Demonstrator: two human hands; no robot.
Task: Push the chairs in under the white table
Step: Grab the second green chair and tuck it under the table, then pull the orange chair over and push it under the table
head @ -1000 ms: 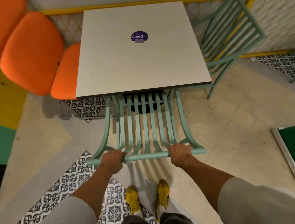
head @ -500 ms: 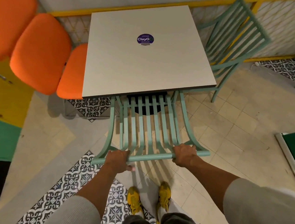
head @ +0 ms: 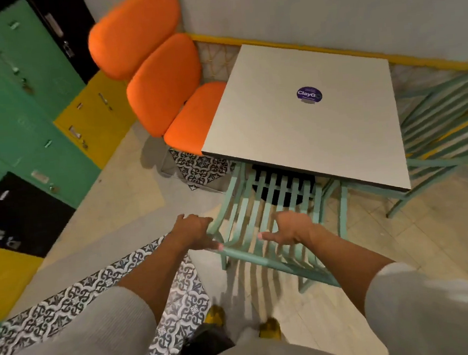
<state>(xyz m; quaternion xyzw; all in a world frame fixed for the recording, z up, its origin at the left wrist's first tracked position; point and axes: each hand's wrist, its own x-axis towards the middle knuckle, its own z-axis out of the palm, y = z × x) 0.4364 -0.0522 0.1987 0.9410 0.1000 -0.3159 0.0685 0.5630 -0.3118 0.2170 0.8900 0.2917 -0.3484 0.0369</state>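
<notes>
The white square table (head: 294,132) carries a purple round sticker (head: 309,94). A mint-green slatted chair (head: 261,213) stands at its near edge, seat tucked beneath the top, backrest leaning toward me. My left hand (head: 193,231) and my right hand (head: 286,228) hover at the chair's top rail (head: 248,256) with fingers spread, gripping nothing. A second mint chair (head: 447,133) stands at the table's right side. An orange padded chair (head: 191,121) sits at the left side, its seat partly under the top.
Green, yellow and black lockers (head: 25,133) line the left. A grey wall with a yellow rail (head: 329,50) runs behind the table. Patterned floor tiles (head: 76,301) cross the beige floor by my yellow shoes (head: 270,328).
Both hands let go of the chair's top rail and opened. My view swung to the left, bringing the lockers into sight.
</notes>
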